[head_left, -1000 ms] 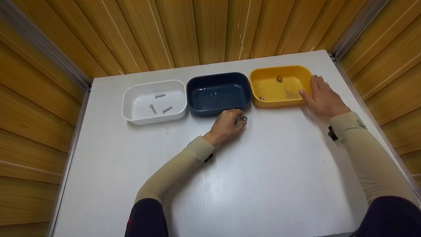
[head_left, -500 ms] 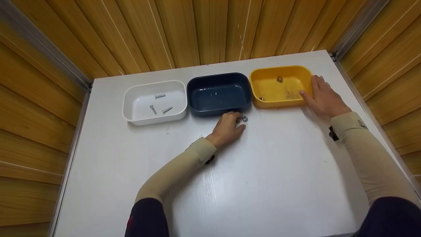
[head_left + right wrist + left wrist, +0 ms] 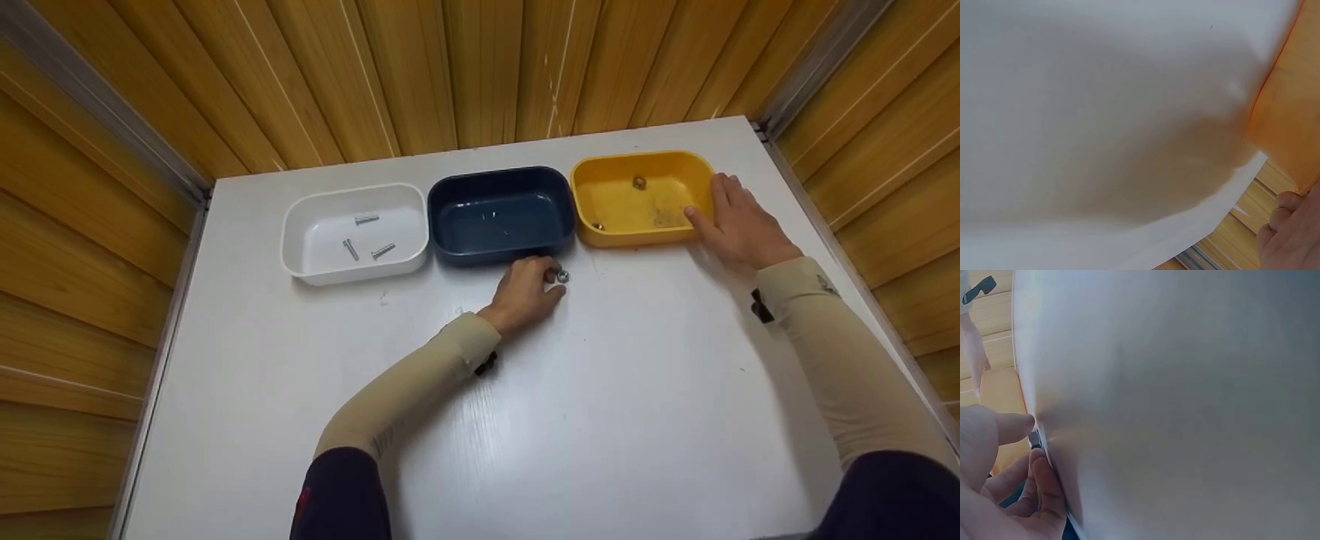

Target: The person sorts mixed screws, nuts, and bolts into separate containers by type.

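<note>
A small metal nut [image 3: 563, 277] lies on the white table just in front of the dark blue tray [image 3: 501, 251]. My left hand [image 3: 521, 296] is beside it, thumb and index finger apart on either side of the nut. The left wrist view shows the nut [image 3: 1035, 439] in the gap between thumb and fingertips; whether they touch it is hard to tell. My right hand [image 3: 742, 225] rests against the right end of the yellow tray [image 3: 637, 238], its fingers along the outer wall and its thumb at the front corner. Two small nuts [image 3: 639, 182] lie in that tray.
A white tray [image 3: 356, 275] with three metal bolts [image 3: 366, 219] stands left of the blue tray. The three trays form a row near the table's back edge. Wood-patterned panels [image 3: 480, 75] stand behind and at both sides of the table [image 3: 600, 420].
A second ago my left fingers were around the nut; then they drew apart and it lay uncovered. It has since shifted slightly towards me. My right hand has stayed on the yellow tray.
</note>
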`<action>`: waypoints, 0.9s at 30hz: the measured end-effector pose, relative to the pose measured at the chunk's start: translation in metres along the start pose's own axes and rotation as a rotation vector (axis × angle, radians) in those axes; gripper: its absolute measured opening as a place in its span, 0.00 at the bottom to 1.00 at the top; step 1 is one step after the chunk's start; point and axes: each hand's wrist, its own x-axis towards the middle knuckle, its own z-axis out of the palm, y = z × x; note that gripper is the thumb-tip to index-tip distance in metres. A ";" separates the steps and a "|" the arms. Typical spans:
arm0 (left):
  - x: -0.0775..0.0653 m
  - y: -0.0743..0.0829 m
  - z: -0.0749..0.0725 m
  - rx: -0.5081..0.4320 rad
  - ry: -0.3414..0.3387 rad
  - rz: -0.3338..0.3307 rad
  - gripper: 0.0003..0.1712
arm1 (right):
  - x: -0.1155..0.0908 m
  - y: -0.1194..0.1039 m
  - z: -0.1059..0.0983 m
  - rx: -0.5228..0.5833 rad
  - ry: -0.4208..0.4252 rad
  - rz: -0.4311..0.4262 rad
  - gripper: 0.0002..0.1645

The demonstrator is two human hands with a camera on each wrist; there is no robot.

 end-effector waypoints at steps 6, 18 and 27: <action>0.003 0.002 0.002 0.000 -0.021 -0.051 0.16 | 0.000 0.001 0.001 0.000 -0.011 0.010 0.60; 0.009 0.002 0.003 -0.006 -0.028 -0.039 0.15 | -0.001 0.001 -0.003 -0.005 -0.024 0.015 0.61; 0.009 0.000 0.003 0.042 -0.022 0.036 0.11 | 0.000 -0.001 -0.001 0.003 -0.026 0.033 0.61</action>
